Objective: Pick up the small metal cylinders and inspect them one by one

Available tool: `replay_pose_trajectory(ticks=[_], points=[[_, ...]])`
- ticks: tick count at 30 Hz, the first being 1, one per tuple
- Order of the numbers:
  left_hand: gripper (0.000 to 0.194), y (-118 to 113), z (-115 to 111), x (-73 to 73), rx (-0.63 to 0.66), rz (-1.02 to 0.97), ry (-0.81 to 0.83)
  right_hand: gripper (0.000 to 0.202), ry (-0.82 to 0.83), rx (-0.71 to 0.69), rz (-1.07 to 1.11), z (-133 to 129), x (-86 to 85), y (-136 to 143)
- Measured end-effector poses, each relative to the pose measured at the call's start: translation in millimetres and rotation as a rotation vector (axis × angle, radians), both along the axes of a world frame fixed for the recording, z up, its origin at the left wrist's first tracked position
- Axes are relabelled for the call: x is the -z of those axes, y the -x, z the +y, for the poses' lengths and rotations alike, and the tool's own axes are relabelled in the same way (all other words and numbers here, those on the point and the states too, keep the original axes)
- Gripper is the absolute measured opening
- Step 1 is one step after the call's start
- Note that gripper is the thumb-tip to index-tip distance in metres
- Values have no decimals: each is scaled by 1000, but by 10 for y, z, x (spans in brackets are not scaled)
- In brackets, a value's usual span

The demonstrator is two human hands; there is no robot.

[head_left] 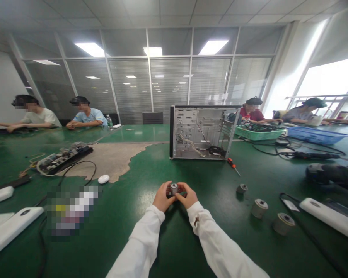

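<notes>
Both hands meet low over the green table in front of me. My left hand [164,196] and my right hand [186,195] are closed around a small grey metal cylinder [174,188], one from each side. It stands upright with its round top showing, a dark spot in the middle. Fingers cover most of its sides. To the right stand similar pieces: a smaller metal cylinder [241,189], a wider metal cylinder [259,209] and another wide metal cylinder [283,224]. None of these three is touched.
An open computer case [203,133] stands beyond my hands, with a screwdriver [233,166] by its right corner. A green basket [261,134] and blue basket [316,135] sit far right among cables. At left are a circuit assembly [65,158] and a white mouse-shaped object [103,179]. Several people sit around the table.
</notes>
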State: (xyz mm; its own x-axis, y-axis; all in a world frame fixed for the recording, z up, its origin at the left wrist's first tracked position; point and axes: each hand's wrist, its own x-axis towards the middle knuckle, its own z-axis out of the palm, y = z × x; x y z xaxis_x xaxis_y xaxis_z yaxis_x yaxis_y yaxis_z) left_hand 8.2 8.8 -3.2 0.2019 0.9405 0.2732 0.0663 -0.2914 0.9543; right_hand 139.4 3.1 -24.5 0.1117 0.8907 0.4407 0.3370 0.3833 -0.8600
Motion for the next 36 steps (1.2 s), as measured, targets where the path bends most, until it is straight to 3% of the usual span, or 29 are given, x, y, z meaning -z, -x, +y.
replay_pose_trajectory(ticks=[15,26,36], points=[[28,-1,-24,-9,29,162,-124,16,-127,35,-35,-20,-98,-52],[29,19,-31,-12,106,305,-203,11,-122,21,18,7,-111,-67],[31,7,-16,5,92,386,-239,7,-186,-24,-85,-14,-182,-43]])
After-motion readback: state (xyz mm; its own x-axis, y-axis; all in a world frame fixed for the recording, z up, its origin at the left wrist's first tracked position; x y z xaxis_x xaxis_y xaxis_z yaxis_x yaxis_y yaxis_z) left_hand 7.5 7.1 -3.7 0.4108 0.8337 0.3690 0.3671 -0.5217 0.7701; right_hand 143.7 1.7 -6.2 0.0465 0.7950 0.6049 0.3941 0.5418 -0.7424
